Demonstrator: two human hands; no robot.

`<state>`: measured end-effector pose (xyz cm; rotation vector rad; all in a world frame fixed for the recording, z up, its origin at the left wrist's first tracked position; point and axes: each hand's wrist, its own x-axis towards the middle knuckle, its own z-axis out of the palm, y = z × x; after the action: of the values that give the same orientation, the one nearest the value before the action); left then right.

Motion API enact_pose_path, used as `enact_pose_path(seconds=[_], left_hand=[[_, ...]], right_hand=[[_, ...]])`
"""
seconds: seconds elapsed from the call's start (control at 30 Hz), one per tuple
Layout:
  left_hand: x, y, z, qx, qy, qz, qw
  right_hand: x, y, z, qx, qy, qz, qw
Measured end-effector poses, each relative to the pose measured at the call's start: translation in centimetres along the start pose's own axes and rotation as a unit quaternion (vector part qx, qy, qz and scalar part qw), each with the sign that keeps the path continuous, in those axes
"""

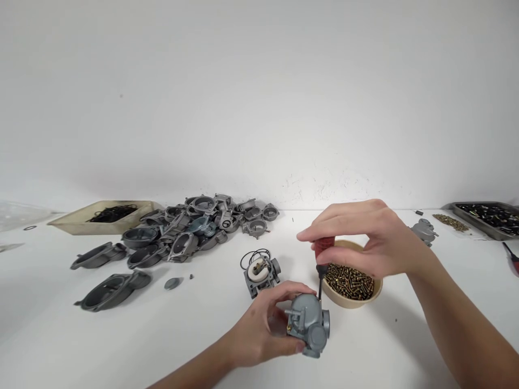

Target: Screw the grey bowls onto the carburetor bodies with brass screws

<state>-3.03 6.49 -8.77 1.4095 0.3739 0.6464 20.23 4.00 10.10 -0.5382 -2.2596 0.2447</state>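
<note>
grey metal is closest: a small engine part (308,324) sits low on the white table (121,346), with the left hand (263,329) wrapped around its side, fingers curled tight on it. just above it, the right hand (365,237) pinches the red handle of a screwdriver (323,254) with closed fingertips, and the dark tip points down onto the top of the part. right behind the tip is a tan bowl (377,289) full of little gold screws (348,281). a bit to the left sits another grey part (261,274) with a black ring. farther back lies a heap of grey covers (182,229), a flat tray (81,222) and a metal pan (470,216) far right.
</note>
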Motion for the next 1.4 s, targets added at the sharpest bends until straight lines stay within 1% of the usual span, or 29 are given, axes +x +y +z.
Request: enact_pose_path(seconds=[0.07, 0.1, 0.13, 0.2, 0.27, 0.4, 0.43, 0.47, 0.53, 0.57, 0.6, 0.73, 0.77, 0.8, 0.9, 0.93, 1.03, 1.07, 1.13, 1.2, 1.23, 1.27, 1.3, 1.4], left_hand=[[-0.02, -0.03, -0.01, 0.004, 0.000, 0.002, 1.000], [-0.03, -0.05, 0.00, 0.008, 0.000, 0.000, 1.000], [-0.05, -0.08, 0.00, 0.011, 0.000, -0.004, 1.000], [-0.07, -0.13, 0.02, 0.014, 0.002, -0.009, 1.000], [-0.09, -0.15, 0.04, 0.012, 0.004, -0.009, 1.000], [-0.06, -0.13, 0.03, 0.003, -0.002, 0.005, 1.000], [-0.05, -0.12, 0.01, 0.002, -0.004, 0.010, 1.000], [-0.05, -0.13, -0.02, 0.001, -0.006, 0.012, 1.000], [-0.05, -0.18, -0.07, 0.007, -0.006, 0.012, 1.000], [-0.06, -0.21, -0.10, 0.011, -0.005, 0.011, 1.000], [-0.06, -0.24, -0.11, 0.016, -0.003, 0.011, 1.000], [-0.01, -0.24, -0.08, 0.035, 0.002, 0.013, 0.999], [0.00, -0.21, -0.06, 0.037, 0.003, 0.013, 0.999], [0.01, -0.18, -0.04, 0.038, 0.003, 0.013, 0.999], [-0.02, -0.07, -0.03, 0.041, 0.003, 0.015, 0.999], [-0.04, -0.03, -0.04, 0.045, 0.002, 0.015, 0.999], [-0.04, 0.07, -0.05, 0.053, 0.002, 0.016, 0.998], [-0.02, 0.10, -0.05, 0.052, 0.002, 0.015, 0.999], [0.05, 0.16, -0.04, 0.045, 0.000, 0.015, 0.999], [0.10, 0.17, -0.02, 0.037, 0.000, 0.016, 0.999], [0.11, 0.15, -0.01, 0.034, 0.001, 0.016, 0.999], [0.11, 0.13, 0.01, 0.032, 0.001, 0.017, 0.999], [0.10, 0.11, 0.03, 0.030, 0.002, 0.018, 0.999], [0.03, 0.07, 0.13, 0.017, 0.002, 0.019, 1.000]], right_hand=[[-0.05, 0.31, -0.06, -0.054, 0.013, 0.006, 0.998], [-0.07, 0.43, -0.12, -0.060, 0.008, 0.009, 0.998], [-0.09, 0.50, -0.18, -0.045, -0.004, 0.010, 0.999], [-0.11, 0.54, -0.31, 0.023, -0.039, 0.011, 0.999], [-0.10, 0.57, -0.38, 0.055, -0.051, 0.016, 0.997], [-0.13, 0.75, -0.50, -0.037, -0.017, 0.040, 0.998], [-0.16, 0.77, -0.58, -0.030, -0.024, 0.041, 0.998], [-0.19, 0.78, -0.67, 0.000, -0.036, 0.040, 0.999], [-0.24, 0.76, -0.83, 0.085, -0.061, 0.034, 0.994], [-0.25, 0.75, -0.87, 0.112, -0.064, 0.030, 0.991], [-0.24, 0.74, -0.88, 0.113, -0.057, 0.027, 0.992], [-0.16, 0.70, -0.79, -0.006, -0.011, 0.021, 1.000], [-0.16, 0.67, -0.79, -0.010, -0.015, 0.022, 1.000], [-0.17, 0.64, -0.81, 0.010, -0.029, 0.024, 0.999], [-0.20, 0.63, -0.87, 0.098, -0.066, 0.031, 0.993], [-0.20, 0.65, -0.86, 0.097, -0.061, 0.032, 0.993], [-0.16, 0.72, -0.78, 0.015, -0.020, 0.023, 0.999], [-0.15, 0.70, -0.78, 0.001, -0.015, 0.020, 1.000], [-0.16, 0.62, -0.86, 0.039, -0.033, 0.026, 0.998], [-0.19, 0.55, -0.97, 0.122, -0.065, 0.045, 0.989], [-0.20, 0.55, -0.99, 0.147, -0.072, 0.052, 0.985], [-0.20, 0.60, -0.97, 0.146, -0.068, 0.055, 0.985], [-0.19, 0.67, -0.90, 0.119, -0.052, 0.051, 0.990], [-0.15, 0.95, -0.60, -0.015, -0.003, 0.026, 1.000]])
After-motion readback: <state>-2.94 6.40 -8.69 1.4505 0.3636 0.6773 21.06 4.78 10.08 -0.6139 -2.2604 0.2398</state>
